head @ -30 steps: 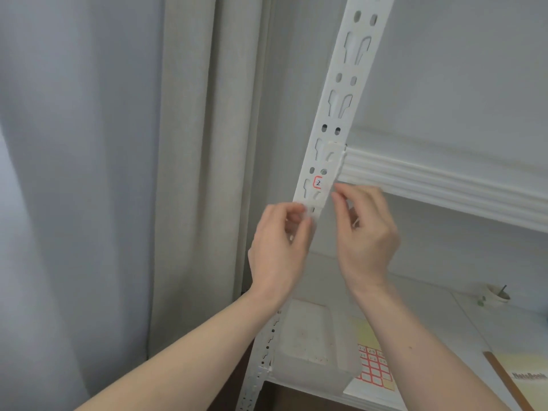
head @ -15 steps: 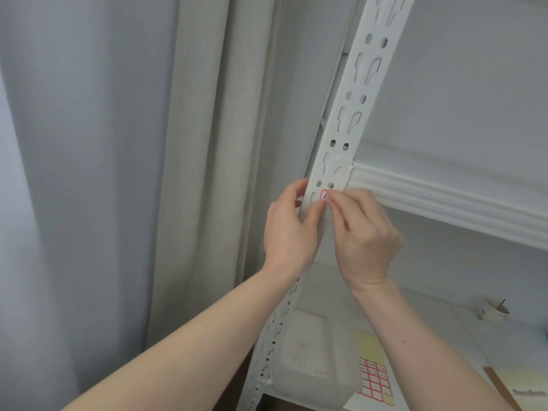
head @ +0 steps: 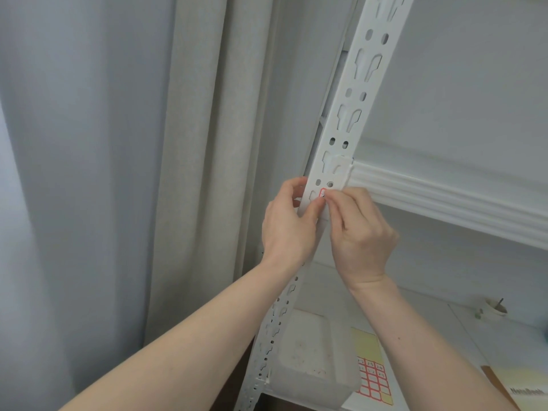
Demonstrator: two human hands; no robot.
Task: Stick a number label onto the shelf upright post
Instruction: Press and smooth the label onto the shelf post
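The white slotted shelf upright post (head: 353, 105) runs diagonally up the middle of the view. A small red-bordered number label (head: 322, 192) lies on the post's face just below the shelf beam joint, mostly hidden by fingertips. My left hand (head: 286, 232) wraps the post's left edge, with its thumb on the front beside the label. The pinched fingertips of my right hand (head: 360, 232) press on the label from the right.
A white shelf beam (head: 444, 200) runs right from the post. On the lower shelf sit a translucent plastic box (head: 314, 360), a sheet of red-bordered labels (head: 372, 379), a notebook (head: 522, 388) and a small cup (head: 495, 307). Curtains (head: 192, 143) hang to the left.
Both hands rose from just below the label to the label itself. My left thumb and right fingertips now cover most of it.
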